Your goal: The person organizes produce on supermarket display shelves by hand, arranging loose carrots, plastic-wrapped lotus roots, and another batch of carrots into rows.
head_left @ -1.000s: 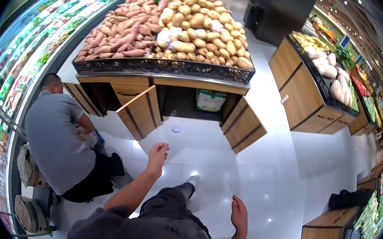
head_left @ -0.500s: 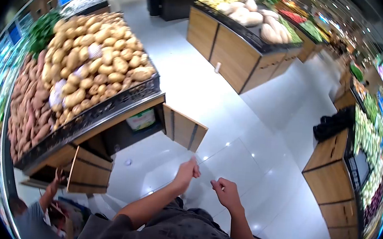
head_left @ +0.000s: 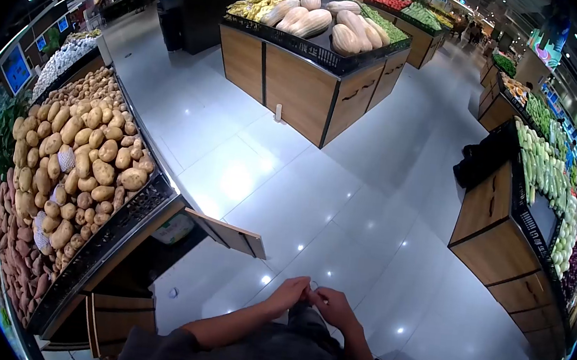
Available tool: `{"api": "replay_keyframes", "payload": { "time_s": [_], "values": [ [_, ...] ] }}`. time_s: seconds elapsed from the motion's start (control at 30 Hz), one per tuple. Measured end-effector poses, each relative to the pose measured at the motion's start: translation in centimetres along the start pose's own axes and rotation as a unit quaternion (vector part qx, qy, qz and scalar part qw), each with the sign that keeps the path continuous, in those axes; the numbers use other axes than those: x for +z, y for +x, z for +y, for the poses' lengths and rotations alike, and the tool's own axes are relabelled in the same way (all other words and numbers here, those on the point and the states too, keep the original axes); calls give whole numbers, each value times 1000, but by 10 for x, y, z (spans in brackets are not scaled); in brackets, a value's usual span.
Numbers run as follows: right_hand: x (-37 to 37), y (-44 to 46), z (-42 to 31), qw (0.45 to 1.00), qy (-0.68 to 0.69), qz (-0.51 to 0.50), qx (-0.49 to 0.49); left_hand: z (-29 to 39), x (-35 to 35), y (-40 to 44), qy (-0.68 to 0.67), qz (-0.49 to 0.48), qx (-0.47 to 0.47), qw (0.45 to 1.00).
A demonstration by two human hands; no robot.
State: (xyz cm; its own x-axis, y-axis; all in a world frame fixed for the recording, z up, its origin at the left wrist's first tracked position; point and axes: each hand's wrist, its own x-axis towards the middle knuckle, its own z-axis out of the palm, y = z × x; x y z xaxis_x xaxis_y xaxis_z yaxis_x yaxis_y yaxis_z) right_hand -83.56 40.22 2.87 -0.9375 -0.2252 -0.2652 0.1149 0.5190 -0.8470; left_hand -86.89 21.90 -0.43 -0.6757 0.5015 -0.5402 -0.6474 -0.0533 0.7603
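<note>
My left hand (head_left: pixel 289 297) and my right hand (head_left: pixel 333 307) meet in front of my body, above the floor. Both have their fingers closed, the fingertips touching or nearly so. A small pale curved glint shows between them, too tiny to name. To the left, potatoes (head_left: pixel 103 172) are heaped on a display stand, with sweet potatoes (head_left: pixel 13 256) beside them. The cabinet door (head_left: pixel 226 233) below the potatoes hangs open, and it is the closest piece of furniture to my left hand.
A second cabinet door (head_left: pixel 120 320) stands open at lower left. Ahead is a wooden stand (head_left: pixel 298 86) with large pale squashes (head_left: pixel 310 23). Black cloth (head_left: pixel 480 158) hangs from the right-hand vegetable stand (head_left: pixel 493 208). A small white cylinder (head_left: pixel 278 113) stands on the tiled floor.
My hands, apart before, have come together. The view has shifted, so the potato stand sits further left and lower. Another person's hand at lower left is out of sight now.
</note>
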Motion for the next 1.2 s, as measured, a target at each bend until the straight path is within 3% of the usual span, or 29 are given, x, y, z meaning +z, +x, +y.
{"api": "replay_keyframes", "payload": {
  "time_s": [0.07,0.13,0.4,0.47,0.63,0.73,0.8,0.9,1.03,1.2],
  "values": [
    [-38,32,1,999,41,1,-21,28,15,28,-13,47,21,999],
    [-71,50,-9,1000,-20,-6,-10,50,25,50,-14,28,50,998],
    [-172,124,18,999,-3,33,-34,124,57,150,57,12,167,984],
    [-183,136,26,999,0,33,-20,133,63,167,160,24,180,970],
    [-203,173,43,998,-5,43,51,141,50,232,120,-52,109,985],
    [-219,210,44,996,-16,61,67,163,34,275,139,-98,127,977],
    [-228,245,48,995,29,79,59,210,29,286,174,-86,91,977],
    [-250,297,18,992,28,116,51,257,2,332,127,-116,159,972],
    [-278,367,-15,991,20,129,1,339,-32,365,159,-131,147,967],
    [-282,412,-30,992,28,121,-10,384,-60,387,159,-153,141,965]
  ]
}}
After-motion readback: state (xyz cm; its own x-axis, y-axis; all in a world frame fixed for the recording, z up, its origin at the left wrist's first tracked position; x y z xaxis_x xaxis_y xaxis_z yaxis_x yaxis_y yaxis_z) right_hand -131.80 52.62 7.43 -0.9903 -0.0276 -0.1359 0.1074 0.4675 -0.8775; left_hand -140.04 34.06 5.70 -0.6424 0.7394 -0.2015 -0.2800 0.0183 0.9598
